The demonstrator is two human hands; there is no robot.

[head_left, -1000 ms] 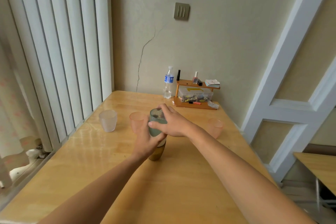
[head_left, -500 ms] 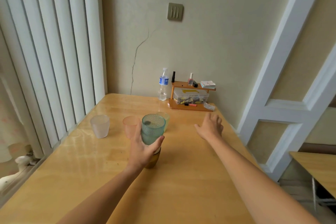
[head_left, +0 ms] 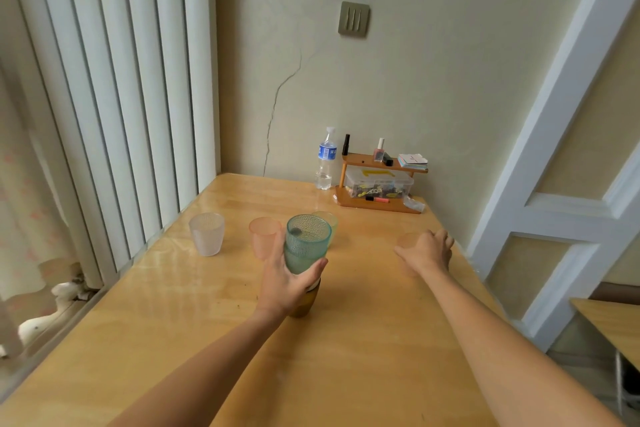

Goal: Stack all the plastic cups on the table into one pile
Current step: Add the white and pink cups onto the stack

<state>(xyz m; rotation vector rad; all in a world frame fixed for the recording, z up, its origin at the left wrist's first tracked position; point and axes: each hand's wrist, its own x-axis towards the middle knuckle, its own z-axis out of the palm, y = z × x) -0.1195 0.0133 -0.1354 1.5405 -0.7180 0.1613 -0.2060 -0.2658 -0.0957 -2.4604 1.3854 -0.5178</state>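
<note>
From the head camera, the left hand (head_left: 289, 282) is wrapped around a small pile of cups in the middle of the counter (head_left: 363, 340): a bumpy teal cup (head_left: 306, 246) sits inside a brown cup (head_left: 306, 303), and a thin white edge between them may be a third cup. The right hand (head_left: 427, 250) is spread wide and holds nothing; it is right at a peach cup (head_left: 408, 239) near the right edge. A frosted clear cup (head_left: 206, 233), a pink cup (head_left: 264, 239) and a pale green cup (head_left: 327, 222) stand loose farther back. These cups look light and stiff, maybe a bit slippery, so I think the sides near the rim are the best place to hold one. The teal cup has a small dark thing inside; the clear and pink cups look empty. A water bottle (head_left: 326, 159) and a little wooden shelf (head_left: 379, 184) sit by the wall.
</note>
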